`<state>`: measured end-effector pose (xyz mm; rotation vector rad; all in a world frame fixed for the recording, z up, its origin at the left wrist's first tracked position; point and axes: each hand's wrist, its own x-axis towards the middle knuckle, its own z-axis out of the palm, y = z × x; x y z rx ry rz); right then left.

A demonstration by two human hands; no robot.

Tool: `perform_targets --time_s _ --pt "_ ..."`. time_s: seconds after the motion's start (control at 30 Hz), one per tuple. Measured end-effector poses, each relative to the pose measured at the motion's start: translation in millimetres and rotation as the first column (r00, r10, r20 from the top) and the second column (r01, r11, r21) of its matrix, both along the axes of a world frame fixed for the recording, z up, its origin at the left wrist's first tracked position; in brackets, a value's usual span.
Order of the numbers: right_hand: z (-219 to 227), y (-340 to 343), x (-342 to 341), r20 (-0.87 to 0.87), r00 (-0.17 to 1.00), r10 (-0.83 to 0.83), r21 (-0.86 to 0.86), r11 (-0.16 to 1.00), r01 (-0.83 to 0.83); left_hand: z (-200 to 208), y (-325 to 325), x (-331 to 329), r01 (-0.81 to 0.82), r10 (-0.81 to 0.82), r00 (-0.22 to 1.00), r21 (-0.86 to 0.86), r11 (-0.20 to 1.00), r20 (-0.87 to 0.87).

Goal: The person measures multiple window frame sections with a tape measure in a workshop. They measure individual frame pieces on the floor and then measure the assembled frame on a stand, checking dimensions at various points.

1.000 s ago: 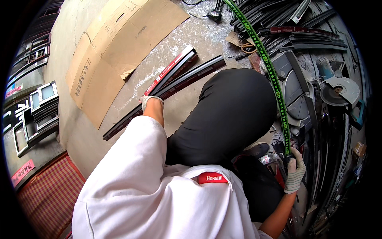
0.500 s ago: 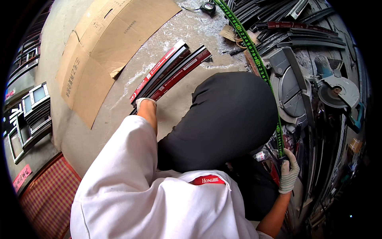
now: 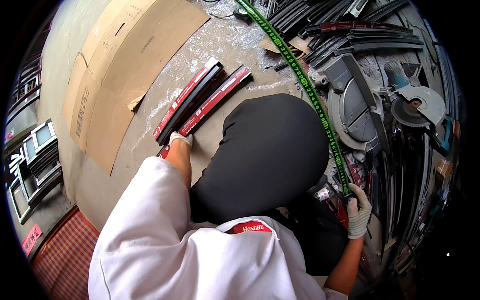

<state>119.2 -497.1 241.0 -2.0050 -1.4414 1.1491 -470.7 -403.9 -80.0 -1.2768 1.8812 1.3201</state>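
Two dark profile bars with red labels lie at an angle on the floor, the left bar and the right bar, with a gap between them. My left hand, in a pale glove, is closed at the near end of the right bar; its fingertips are partly hidden. My right hand, in a striped glove, is closed around a tape measure, whose dark case is mostly hidden. Its green blade extends far out, past my dark-trousered knee, to the top edge.
Flattened cardboard covers the floor at left. A miter saw stands at right, below a pile of black profiles. A second tape measure lies at the top. Framed panels and checked cloth are far left.
The two bars have spread apart, and my left hand has shifted onto the near end of the right one. The view has moved slightly. My right hand still holds the extended tape measure.
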Motion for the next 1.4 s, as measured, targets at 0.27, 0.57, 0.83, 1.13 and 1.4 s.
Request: perform_targets --time_s 0.27,0.57,0.83,1.13,1.4 --pt "-1 4 0 0.015 0.999 0.037 0.062 0.997 -0.038 -52 -28 -1 0.807 -0.803 0.59 -0.112 0.581 0.085" --pt "10 18 -12 0.152 0.988 0.034 0.203 0.977 -0.065 -19 79 73 0.836 -0.78 -0.529 -0.365 -0.41 -0.333" --pt "17 19 -9 0.204 0.979 0.009 0.15 0.988 -0.04 168 155 182 0.83 -0.875 0.103 0.526 -0.187 -0.474" --pt "17 17 -8 0.217 0.976 -0.011 0.163 0.986 -0.025 207 197 195 0.602 -0.905 0.273 0.792 -0.103 -0.325" --pt "21 14 -8 0.325 0.946 0.019 0.106 0.993 -0.056 201 216 199 0.629 -0.83 0.21 0.721 -0.29 -0.517"
